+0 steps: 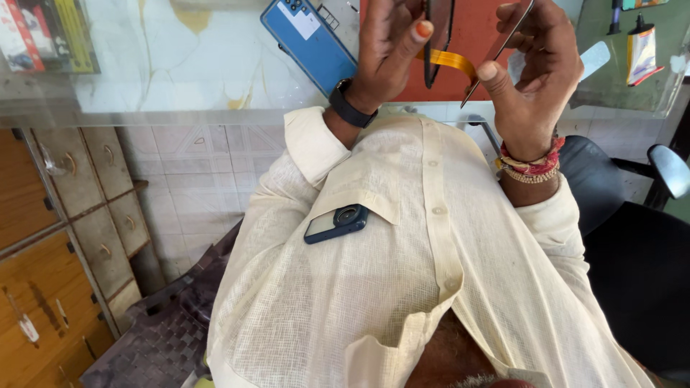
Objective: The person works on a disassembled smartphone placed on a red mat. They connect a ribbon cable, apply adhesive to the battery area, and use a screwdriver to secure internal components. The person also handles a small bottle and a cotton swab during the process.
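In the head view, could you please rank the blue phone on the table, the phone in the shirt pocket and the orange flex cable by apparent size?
1. blue phone, partly cut off by the frame
2. phone in the shirt pocket, partly hidden and nearer the camera, so unsure
3. orange flex cable

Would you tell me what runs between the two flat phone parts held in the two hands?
In the head view, an orange ribbon cable bridges the gap, from the dark part in the left hand toward the thin panel in the right hand.
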